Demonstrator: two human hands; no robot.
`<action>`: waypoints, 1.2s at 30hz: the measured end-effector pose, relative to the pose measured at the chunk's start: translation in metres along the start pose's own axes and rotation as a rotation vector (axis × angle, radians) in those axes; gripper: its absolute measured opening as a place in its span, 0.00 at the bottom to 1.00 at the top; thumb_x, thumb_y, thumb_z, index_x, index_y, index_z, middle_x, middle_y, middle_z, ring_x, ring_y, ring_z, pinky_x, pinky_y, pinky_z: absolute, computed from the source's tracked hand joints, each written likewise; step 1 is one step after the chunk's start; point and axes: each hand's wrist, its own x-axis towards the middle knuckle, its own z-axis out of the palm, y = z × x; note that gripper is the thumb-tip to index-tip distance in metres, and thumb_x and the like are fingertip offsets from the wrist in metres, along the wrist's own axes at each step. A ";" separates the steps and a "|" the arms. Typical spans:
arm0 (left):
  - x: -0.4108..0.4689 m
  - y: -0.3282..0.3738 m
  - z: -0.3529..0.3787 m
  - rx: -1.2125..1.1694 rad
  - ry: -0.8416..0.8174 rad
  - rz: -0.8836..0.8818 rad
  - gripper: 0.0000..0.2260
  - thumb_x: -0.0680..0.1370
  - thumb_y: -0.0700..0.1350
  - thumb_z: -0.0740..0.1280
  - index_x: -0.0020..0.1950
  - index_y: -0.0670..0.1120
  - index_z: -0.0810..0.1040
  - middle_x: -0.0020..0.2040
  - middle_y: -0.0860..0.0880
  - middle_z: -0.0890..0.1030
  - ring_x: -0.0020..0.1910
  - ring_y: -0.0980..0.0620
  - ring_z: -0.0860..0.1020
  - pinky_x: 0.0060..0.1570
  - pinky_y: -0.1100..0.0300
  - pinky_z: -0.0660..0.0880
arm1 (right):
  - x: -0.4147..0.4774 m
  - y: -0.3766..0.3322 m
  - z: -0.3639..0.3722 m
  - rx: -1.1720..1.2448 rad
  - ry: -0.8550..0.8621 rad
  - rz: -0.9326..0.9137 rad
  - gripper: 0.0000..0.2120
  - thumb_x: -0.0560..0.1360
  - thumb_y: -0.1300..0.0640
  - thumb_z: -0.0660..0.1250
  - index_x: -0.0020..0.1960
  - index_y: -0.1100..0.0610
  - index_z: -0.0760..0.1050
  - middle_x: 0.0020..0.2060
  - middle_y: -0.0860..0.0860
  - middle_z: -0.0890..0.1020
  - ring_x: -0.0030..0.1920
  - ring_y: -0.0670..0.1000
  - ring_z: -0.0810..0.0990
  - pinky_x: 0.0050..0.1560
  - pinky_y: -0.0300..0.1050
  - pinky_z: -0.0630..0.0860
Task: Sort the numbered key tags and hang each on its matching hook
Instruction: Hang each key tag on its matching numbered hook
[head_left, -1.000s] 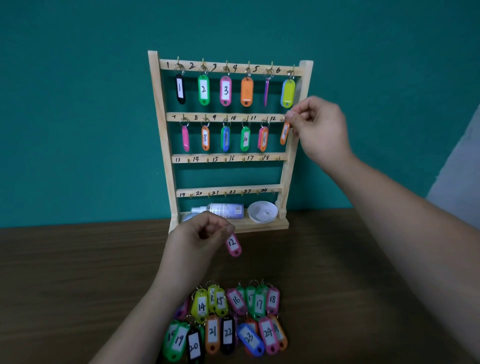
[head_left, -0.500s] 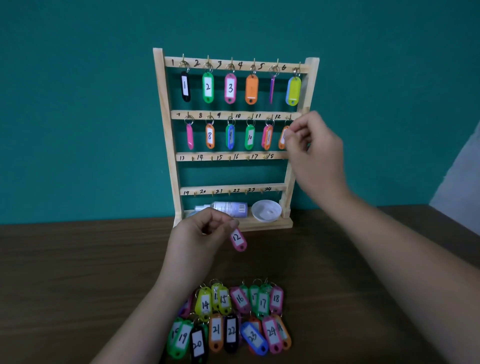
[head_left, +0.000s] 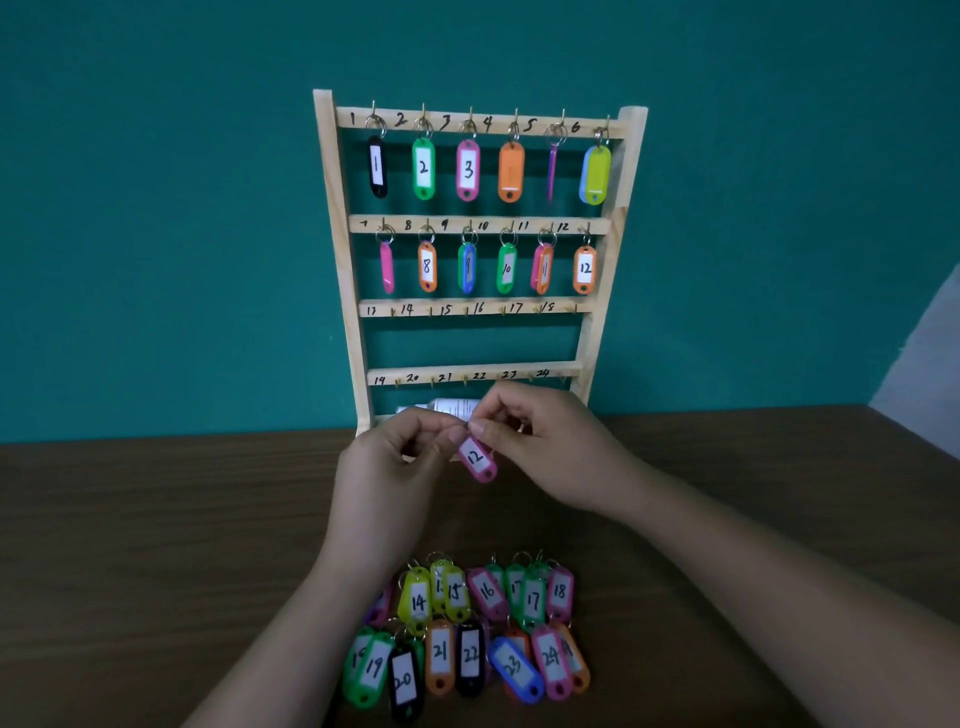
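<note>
Left hand (head_left: 387, 467) and right hand (head_left: 550, 452) close together; fingers (head_left: 488, 418) of both pinched on pink tag (head_left: 478, 460)

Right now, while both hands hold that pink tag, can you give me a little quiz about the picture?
1. True or false: no tag hangs from the rail marked 13 to 18.
2. Which number is on the pink tag that the left hand and the right hand pinch together? A) 8 B) 12 C) 21
3. Fill in: the tag already hanging at hook 12 is ____ in colour.
Key: 1 true; 2 B; 3 orange.
</note>
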 end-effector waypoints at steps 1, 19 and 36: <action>-0.001 0.001 0.000 -0.007 -0.001 0.002 0.03 0.81 0.49 0.72 0.51 0.55 0.86 0.46 0.59 0.87 0.49 0.60 0.84 0.51 0.58 0.80 | 0.000 0.000 -0.001 0.005 -0.009 0.008 0.04 0.84 0.52 0.69 0.52 0.48 0.82 0.44 0.43 0.84 0.48 0.43 0.82 0.51 0.46 0.79; -0.004 -0.001 -0.001 -0.015 -0.080 -0.109 0.02 0.81 0.49 0.72 0.50 0.56 0.85 0.47 0.57 0.86 0.49 0.59 0.83 0.51 0.56 0.82 | 0.076 0.009 -0.123 0.072 0.594 0.161 0.08 0.81 0.57 0.67 0.43 0.54 0.79 0.29 0.50 0.84 0.30 0.53 0.81 0.39 0.55 0.82; -0.003 -0.007 -0.007 0.037 -0.089 -0.098 0.03 0.81 0.50 0.72 0.49 0.58 0.84 0.45 0.56 0.85 0.47 0.59 0.82 0.51 0.53 0.82 | 0.079 0.015 -0.118 0.086 0.641 0.183 0.07 0.82 0.58 0.67 0.46 0.58 0.79 0.28 0.50 0.82 0.27 0.51 0.79 0.34 0.45 0.78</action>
